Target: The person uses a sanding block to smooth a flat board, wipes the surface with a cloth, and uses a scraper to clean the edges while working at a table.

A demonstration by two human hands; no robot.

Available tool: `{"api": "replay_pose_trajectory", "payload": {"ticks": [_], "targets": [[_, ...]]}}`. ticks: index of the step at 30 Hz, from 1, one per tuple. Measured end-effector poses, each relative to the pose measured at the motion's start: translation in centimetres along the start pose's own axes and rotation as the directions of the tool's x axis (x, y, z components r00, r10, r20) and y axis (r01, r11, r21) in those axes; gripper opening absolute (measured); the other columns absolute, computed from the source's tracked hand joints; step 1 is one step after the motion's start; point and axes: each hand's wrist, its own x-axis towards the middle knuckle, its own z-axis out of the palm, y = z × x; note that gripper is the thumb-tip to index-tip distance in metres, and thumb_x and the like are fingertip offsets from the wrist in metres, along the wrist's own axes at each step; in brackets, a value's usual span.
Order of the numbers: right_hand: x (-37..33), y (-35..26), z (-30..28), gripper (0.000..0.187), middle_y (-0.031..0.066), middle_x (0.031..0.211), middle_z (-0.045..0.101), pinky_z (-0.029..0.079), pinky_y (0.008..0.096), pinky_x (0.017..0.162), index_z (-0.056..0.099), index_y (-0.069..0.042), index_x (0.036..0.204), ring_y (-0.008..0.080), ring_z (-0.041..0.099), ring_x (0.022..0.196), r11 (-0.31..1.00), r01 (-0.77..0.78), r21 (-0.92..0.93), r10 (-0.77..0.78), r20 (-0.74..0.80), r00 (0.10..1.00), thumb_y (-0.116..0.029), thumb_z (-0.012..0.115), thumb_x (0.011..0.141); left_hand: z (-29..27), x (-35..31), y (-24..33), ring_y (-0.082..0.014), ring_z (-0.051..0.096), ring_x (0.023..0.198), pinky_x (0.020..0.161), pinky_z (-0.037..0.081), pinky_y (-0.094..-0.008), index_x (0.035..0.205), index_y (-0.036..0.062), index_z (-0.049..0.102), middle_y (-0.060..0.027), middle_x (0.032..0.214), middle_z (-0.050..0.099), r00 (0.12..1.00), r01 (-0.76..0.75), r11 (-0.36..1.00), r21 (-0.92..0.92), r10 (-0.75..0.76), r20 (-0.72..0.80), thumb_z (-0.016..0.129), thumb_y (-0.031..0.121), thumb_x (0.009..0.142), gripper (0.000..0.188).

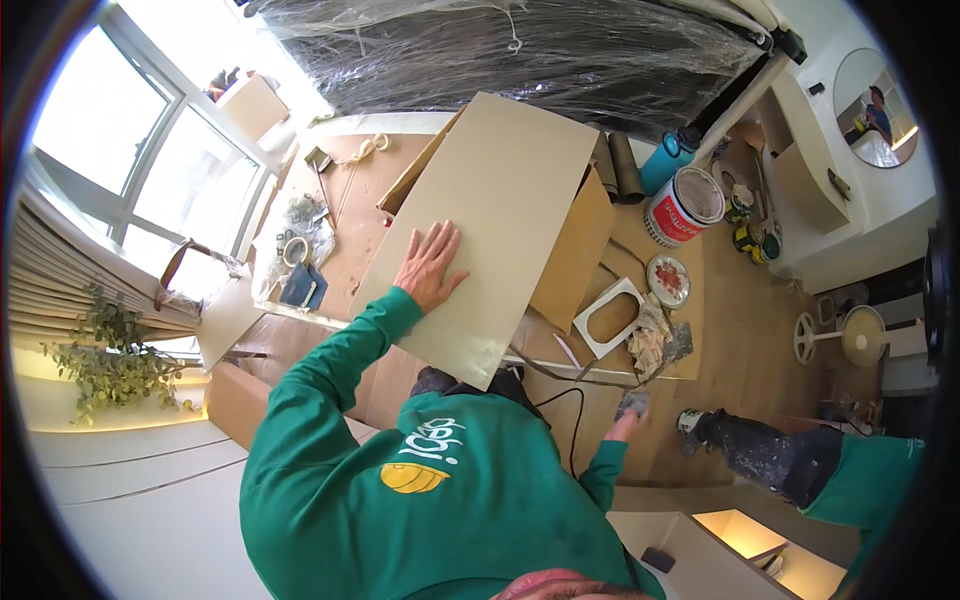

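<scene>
A large flat beige panel lies tilted across an open cardboard box. My left hand rests on the panel near its left edge, palm down, fingers spread. Low on my right side, away from the panel, my right hand is closed around a small grey flat piece, whose kind is too small to make out. A dark cable runs down between my body and that hand. The near corner of the panel reaches my waist.
Right of the box stand a paint can, a blue bottle, a lid, a white frame and a crumpled cloth. Tape lies at left. A co-worker's sleeve and paint-stained leg show at right.
</scene>
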Motion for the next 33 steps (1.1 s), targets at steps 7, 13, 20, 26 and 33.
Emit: {"api": "replay_pose_trajectory", "payload": {"ticks": [7, 13, 20, 26, 33], "targets": [[2.1, 1.1, -1.9, 0.065, 0.0154, 0.151, 0.045, 0.037, 0.0371, 0.111, 0.035, 0.001, 0.152, 0.0281, 0.047, 0.133, 0.998, 0.033, -0.048, -0.033, 0.004, 0.999, -0.009, 0.050, 0.089, -0.7, 0.3, -1.1, -0.0427, 0.024, 0.148, 0.120, 0.016, -0.0603, 0.151, 0.0155, 0.044, -0.0198, 0.160, 0.029, 0.999, 0.029, 0.998, -0.053, -0.030, -0.020, 0.065, 0.045, 0.092, 0.069], [-2.2, 0.3, 1.7, 0.042, 0.0111, 0.125, 0.062, 0.047, 0.0330, 0.099, 0.058, -0.001, 0.131, 0.0200, 0.059, 0.112, 0.999, -0.027, 0.039, 0.023, 0.098, 0.995, -0.017, 0.059, 0.092, -0.2, -1.0, -3.3, -0.0390, 0.027, 0.148, 0.119, 0.018, -0.0603, 0.150, 0.0185, 0.045, -0.0187, 0.160, 0.031, 0.999, 0.035, 0.999, -0.023, -0.035, -0.016, 0.066, 0.044, 0.091, 0.068], [-9.1, -0.8, 9.3, 0.030, 0.0075, 0.098, 0.069, 0.050, 0.0303, 0.081, 0.066, 0.000, 0.112, 0.0178, 0.063, 0.091, 0.975, -0.095, -0.201, 0.165, 0.366, 0.916, -0.010, 0.063, 0.084, 2.7, -5.1, -13.7, -0.0406, 0.030, 0.147, 0.118, 0.023, -0.0572, 0.145, 0.0089, 0.049, -0.0243, 0.156, 0.035, 0.874, 0.477, 0.870, -0.126, -0.485, -0.040, 0.064, 0.048, 0.094, 0.066], [-9.2, 3.9, 17.8, 0.044, 0.0087, 0.116, 0.067, 0.053, 0.0338, 0.089, 0.055, 0.001, 0.131, 0.0174, 0.064, 0.099, 0.967, -0.211, -0.141, 0.246, 0.726, 0.642, -0.006, 0.067, 0.088, 2.3, -8.9, -16.4, -0.0393, 0.046, 0.135, 0.113, 0.037, -0.0437, 0.134, 0.0025, 0.057, -0.0240, 0.145, 0.049, 0.831, 0.447, 0.793, -0.413, -0.539, -0.135, 0.068, 0.040, 0.093, 0.056], [-6.1, 5.2, 18.8, 0.042, 0.0101, 0.116, 0.067, 0.041, 0.0160, 0.056, 0.053, 0.002, 0.132, 0.0074, 0.062, 0.085, 0.998, 0.001, -0.057, 0.031, 0.558, 0.829, -0.006, 0.056, 0.091, 6.0, -16.7, -18.4, -0.0379, 0.055, 0.124, 0.106, 0.044, -0.0428, 0.126, 0.0013, 0.060, -0.0221, 0.130, 0.059, 0.625, 0.581, 0.583, -0.567, -0.767, -0.148, 0.071, 0.033, 0.090, 0.048]]}}
